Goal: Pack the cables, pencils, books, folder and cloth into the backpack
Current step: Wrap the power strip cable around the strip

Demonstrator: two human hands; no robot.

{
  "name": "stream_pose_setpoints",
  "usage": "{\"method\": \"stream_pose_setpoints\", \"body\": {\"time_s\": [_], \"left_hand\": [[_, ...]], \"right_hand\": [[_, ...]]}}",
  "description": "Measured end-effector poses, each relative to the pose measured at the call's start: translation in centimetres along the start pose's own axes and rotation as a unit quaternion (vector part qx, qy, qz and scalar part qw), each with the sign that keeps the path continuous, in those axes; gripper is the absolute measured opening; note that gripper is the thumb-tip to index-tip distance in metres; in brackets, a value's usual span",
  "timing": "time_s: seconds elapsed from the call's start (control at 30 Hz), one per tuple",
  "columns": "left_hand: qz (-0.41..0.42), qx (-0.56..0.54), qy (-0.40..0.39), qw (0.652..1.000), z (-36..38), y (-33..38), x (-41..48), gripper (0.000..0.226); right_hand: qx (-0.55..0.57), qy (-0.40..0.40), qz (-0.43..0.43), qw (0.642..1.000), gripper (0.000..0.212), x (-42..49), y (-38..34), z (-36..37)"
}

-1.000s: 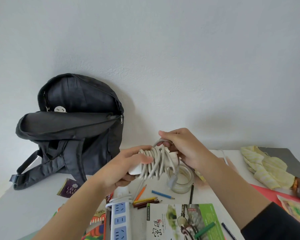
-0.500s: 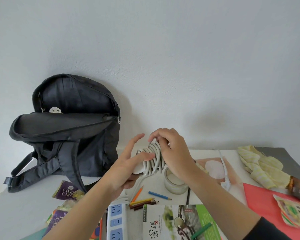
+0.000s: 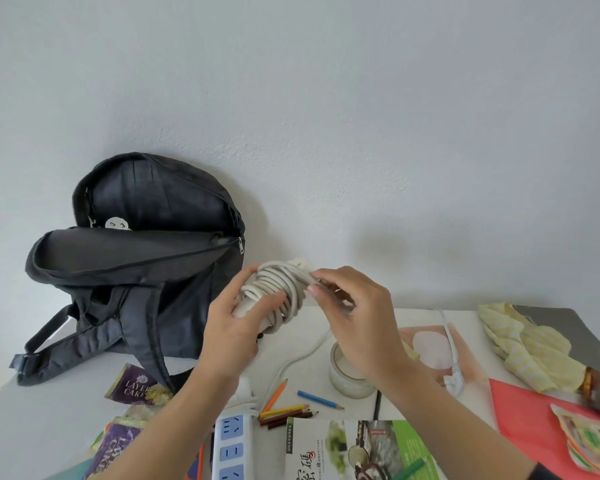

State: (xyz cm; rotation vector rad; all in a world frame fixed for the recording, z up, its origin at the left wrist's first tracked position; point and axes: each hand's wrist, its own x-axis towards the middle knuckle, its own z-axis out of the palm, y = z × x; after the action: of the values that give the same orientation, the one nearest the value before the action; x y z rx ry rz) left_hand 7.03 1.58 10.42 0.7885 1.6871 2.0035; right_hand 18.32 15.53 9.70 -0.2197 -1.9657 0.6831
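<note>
Head view.

Located white cable bundle point(image 3: 278, 289) mid-frame, wound in tight loops round a white block, raised clear of the table point(image 3: 49, 414), just R of the backpack point(image 3: 136, 258) and lower than its opening. Noted L hand point(image 3: 232, 327) gripping bundle from below-left: fingers curled round block and lower loops, thumb across front. Noted R hand point(image 3: 357, 317) at bundle's upper R: thumb and forefinger pinched on a strand at top of coil, remaining fingers loosely bent. Traced loose tail from bundle down to table, toward power strip point(image 3: 231, 445) at bottom edge; could not tell the join.

Found backpack black, upright against wall point(image 3: 326, 98) at L, main compartment unzipped and gaping, straps trailing fwd on table.

Recorded other task items lying on table:
- colour pencils point(image 3: 284, 412) in loose cluster just R of power strip; one blue pencil point(image 3: 317, 399) slightly apart, further R.
- book point(image 3: 343, 452) w/ green cover at bottom edge, just below pencils.
- red folder point(image 3: 527, 420) at lower R.
- yellow-striped cloth point(image 3: 527, 344) crumpled at far R, partly over a grey board point(image 3: 568, 320).

Also logged:
- glass jar point(image 3: 347, 375) beneath R hand, partly hidden by wrist.
- second white cable point(image 3: 452, 344) btwn jar and cloth.
- purple snack packet point(image 3: 136, 386) in front of backpack.
</note>
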Motion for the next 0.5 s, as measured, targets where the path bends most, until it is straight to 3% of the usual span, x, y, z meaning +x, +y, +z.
{"method": "stream_pose_setpoints", "body": {"time_s": [0.07, 0.2, 0.3, 0.5], "left_hand": [[-0.009, -0.027, -0.01, 1.0, -0.1, 0.0, -0.1, 0.04], [-0.025, -0.104, -0.038, 0.994, 0.4, 0.2, -0.3, 0.035], [-0.034, -0.136, -0.038, 0.989, 0.3, 0.6, -0.1, 0.043], [-0.075, -0.172, -0.084, 0.979, -0.4, 0.2, 0.1, 0.05]], "right_hand": [[0.062, -0.021, 0.062, 0.996, 0.015, -0.4, -0.2, 0.5], [0.101, 0.016, 0.058, 0.993, 0.013, -0.1, -0.7, 1.0], [0.145, -0.004, 0.116, 0.983, 0.009, 0.6, -1.2, 0.8], [0.296, -0.063, 0.216, 0.928, 0.006, 1.4, -0.9, -0.7]]}}
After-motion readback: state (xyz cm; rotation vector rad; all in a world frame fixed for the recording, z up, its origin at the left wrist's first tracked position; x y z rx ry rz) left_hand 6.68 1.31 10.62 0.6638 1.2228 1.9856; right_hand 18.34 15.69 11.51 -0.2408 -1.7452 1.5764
